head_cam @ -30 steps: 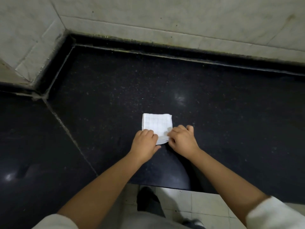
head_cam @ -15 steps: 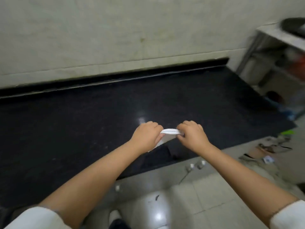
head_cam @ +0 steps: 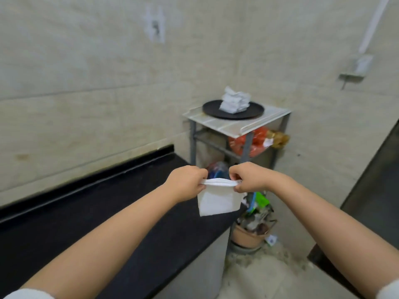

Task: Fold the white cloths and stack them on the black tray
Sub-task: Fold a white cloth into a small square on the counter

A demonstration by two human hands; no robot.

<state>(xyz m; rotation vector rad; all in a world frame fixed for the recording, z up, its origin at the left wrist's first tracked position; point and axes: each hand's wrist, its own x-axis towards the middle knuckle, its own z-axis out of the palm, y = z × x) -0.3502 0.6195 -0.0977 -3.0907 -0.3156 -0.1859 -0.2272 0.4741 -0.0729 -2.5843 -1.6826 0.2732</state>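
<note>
A folded white cloth (head_cam: 218,200) hangs in the air above the right end of the black counter (head_cam: 108,216). My left hand (head_cam: 187,182) pinches its top left corner and my right hand (head_cam: 248,177) pinches its top right corner. Farther away, a round black tray (head_cam: 212,110) lies on a small white-topped rack (head_cam: 232,124). A pile of white cloths (head_cam: 235,100) sits on the tray.
The rack's lower shelves hold an orange bag (head_cam: 253,143) and other items. A brown bowl of clutter (head_cam: 250,234) stands on the floor below it. A second dark counter (head_cam: 375,190) runs along the right edge. Tiled wall behind.
Both hands lifted the folded cloth off the counter and carried it to the right. The view swung right, bringing the rack and tray into sight.
</note>
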